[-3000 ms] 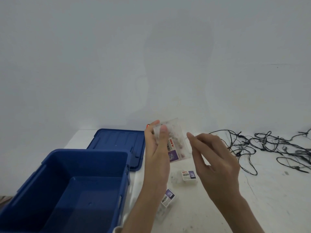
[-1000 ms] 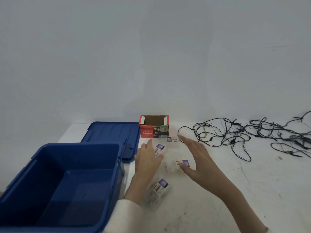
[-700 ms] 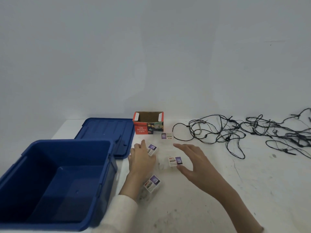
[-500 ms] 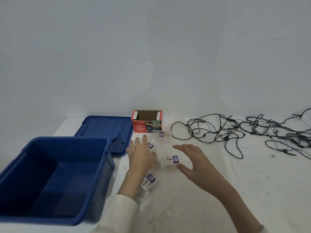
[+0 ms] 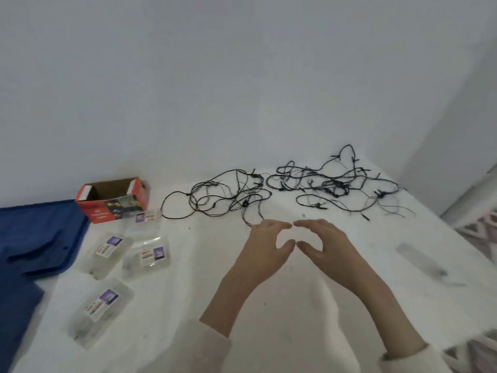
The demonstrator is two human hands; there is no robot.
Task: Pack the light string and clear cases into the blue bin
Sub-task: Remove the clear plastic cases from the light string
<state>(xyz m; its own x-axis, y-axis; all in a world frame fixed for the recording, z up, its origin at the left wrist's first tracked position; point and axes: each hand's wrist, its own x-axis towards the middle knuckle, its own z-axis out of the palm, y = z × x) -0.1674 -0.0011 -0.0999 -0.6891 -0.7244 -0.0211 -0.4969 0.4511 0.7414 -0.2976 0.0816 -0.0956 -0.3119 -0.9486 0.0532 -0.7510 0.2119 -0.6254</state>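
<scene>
The left hand (image 5: 265,244) and the right hand (image 5: 321,244) hover side by side over the white bench (image 5: 295,305), palms down, each curved into an open arc with nothing in it. Their fingertips nearly meet at the far side and the thumbs nearly meet at the near side, so the two hands frame a small patch of bare bench between them. Both forearms reach forward from cream knitted sleeves (image 5: 212,351) at the lower edge of the view, converging toward the wrists.

Just beyond the fingertips lies the tangled black light string (image 5: 290,189), spread loosely across the far part of the bench from beyond the left hand to well past the right one; its nearest loop ends close to the left hand's fingers, apart from them.

Well to the left of the left hand lie four clear plastic cases with purple and white labels (image 5: 146,258), loosely grouped. Beyond them stands an open red cardboard box (image 5: 113,201) near the wall. Farther left, the flat blue plastic lid (image 5: 37,238) rests on the bench, and a corner of the blue bin (image 5: 16,316) shows at the left edge.
</scene>
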